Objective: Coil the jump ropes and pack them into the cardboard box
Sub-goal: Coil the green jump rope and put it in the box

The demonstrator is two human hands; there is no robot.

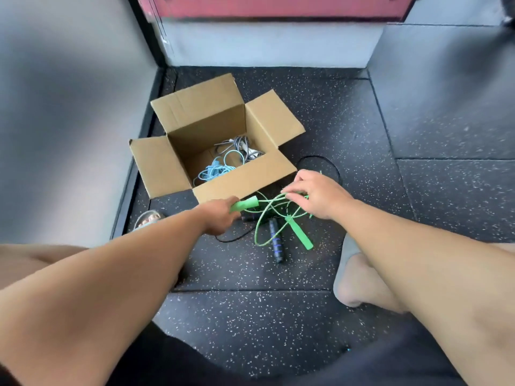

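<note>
An open cardboard box (242, 179) stands on the dark speckled floor, flaps spread. Inside lie a coiled light-blue rope (216, 169) and a grey-white rope (242, 146). In front of the box a green jump rope (267, 215) lies tangled. My left hand (220, 215) grips one of its green handles. My right hand (317, 193) pinches the green cord near the box's front corner. The other green handle (301, 235) rests on the floor. A black jump rope with blue-ringed handles (276, 243) lies under the green one, its black cord looping behind my right hand.
A grey wall runs along the left and a grey padded block stands at the back. My foot in a grey sock (354, 277) rests at the right; another foot (149, 218) shows at the left near the box. Floor mats extend to the right.
</note>
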